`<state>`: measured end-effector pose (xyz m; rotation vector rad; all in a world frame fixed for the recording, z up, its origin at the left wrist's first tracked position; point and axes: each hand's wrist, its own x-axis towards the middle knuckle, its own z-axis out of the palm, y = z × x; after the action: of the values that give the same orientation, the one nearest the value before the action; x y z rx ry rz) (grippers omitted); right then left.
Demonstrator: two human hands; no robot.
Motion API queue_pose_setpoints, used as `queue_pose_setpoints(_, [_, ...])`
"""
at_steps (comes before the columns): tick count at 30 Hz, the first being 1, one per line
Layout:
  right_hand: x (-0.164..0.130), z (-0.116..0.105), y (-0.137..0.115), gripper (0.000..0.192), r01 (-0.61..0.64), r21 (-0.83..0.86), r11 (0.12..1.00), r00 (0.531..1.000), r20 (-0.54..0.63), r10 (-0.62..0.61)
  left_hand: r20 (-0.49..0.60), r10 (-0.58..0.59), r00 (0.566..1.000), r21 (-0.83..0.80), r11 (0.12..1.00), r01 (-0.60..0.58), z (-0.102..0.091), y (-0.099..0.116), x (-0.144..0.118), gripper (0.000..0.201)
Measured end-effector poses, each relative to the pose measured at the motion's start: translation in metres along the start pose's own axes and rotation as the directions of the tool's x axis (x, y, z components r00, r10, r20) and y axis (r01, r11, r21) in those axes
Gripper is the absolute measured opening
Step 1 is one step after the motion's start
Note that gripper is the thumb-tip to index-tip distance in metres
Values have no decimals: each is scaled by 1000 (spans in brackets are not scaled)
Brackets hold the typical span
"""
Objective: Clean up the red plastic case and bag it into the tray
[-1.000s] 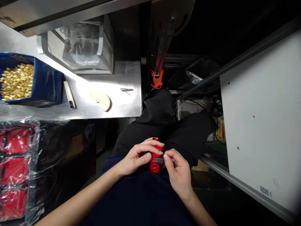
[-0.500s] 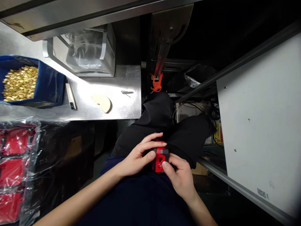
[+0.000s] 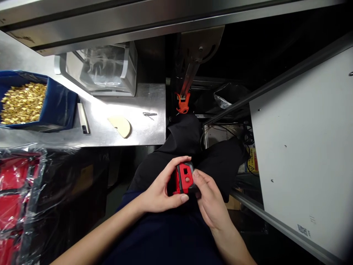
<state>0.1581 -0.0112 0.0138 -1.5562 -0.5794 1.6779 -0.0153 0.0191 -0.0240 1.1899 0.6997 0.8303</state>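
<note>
Red part [image 3: 186, 179] is just below ctr of frame, btwn both hands, over the person's black trousers [image 3: 184, 138]. L hand [image 3: 162, 193] grips it from the frame's L side, fingers bent over the top edge, thumb along the btm. R hand [image 3: 211, 198] pinches its R edge, thumb on the near corner, other fingers partly hidden behind. A sq. hole and a round spot show on the red face.

Upper L, on the steel tabletop [image 3: 151, 136]: blue bin [image 3: 60, 106] w/ gold bits [image 3: 24, 103], grey bin [image 3: 129, 77] w/ clear plastic inside. Nearer the tabletop's front: a cutter [image 3: 83, 118] just beside the blue bin, a pale pc. [image 3: 122, 127] & some dark slivers [image 3: 150, 115]. Lower L, more red parts [image 3: 12, 209] under clear film. Orange clamp [image 3: 183, 103] hangs upper ctr; white panel [image 3: 298, 154] fills far R.
</note>
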Motion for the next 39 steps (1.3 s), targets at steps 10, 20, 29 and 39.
queue_pose_setpoints(10, [-4, 2, -16, 26, 272, -572, 774, 933, 353, -67, -323, -405, 856, -465, 855, 229, 0, 0, 6, 40])
queue_pose_setpoints(20, [11, 20, 3, 36, 66, -223, 973, 997, 45, -57, -124, -397, 909, -448, 840, 306, -17, 12, 2, 89])
queue_pose_setpoints(29, [14, 25, -1, 39, -78, 267, 960, 997, 30, 73, -166, -60, 984, 148, 985, 85, -38, 10, -14, 124])
queue_pose_setpoints(39, [26, 38, -1, 24, -213, 491, 845, 971, 13, 237, -298, -42, 954, -200, 980, -19, -44, -6, -24, 118])
